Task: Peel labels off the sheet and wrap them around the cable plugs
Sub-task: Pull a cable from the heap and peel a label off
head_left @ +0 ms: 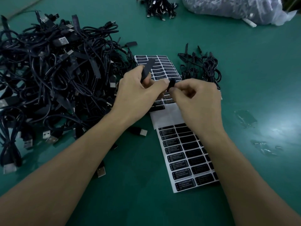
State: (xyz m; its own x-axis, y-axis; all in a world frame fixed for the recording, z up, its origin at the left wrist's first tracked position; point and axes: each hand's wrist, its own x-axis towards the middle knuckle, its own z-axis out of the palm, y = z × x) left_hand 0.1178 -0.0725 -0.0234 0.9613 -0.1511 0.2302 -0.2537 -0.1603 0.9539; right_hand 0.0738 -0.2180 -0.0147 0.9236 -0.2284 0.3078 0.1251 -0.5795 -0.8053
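My left hand (138,90) grips a long flat black cable plug (148,67) that sticks up and to the right out of its fingers. My right hand (197,101) pinches a small black label (171,83) between thumb and forefinger, right at my left thumb tip. Both hands hover over a label sheet (164,114) whose near end is bare white backing. A second sheet of black labels (184,154) lies closer to me, partly under my right forearm. More label sheets (164,67) lie beyond my hands.
A big tangle of black USB cables (48,79) covers the green table (138,185) on the left. A smaller cable bundle (203,69) lies to the right of the sheets. Another bundle (159,7) and a plastic bag (236,8) sit at the far edge.
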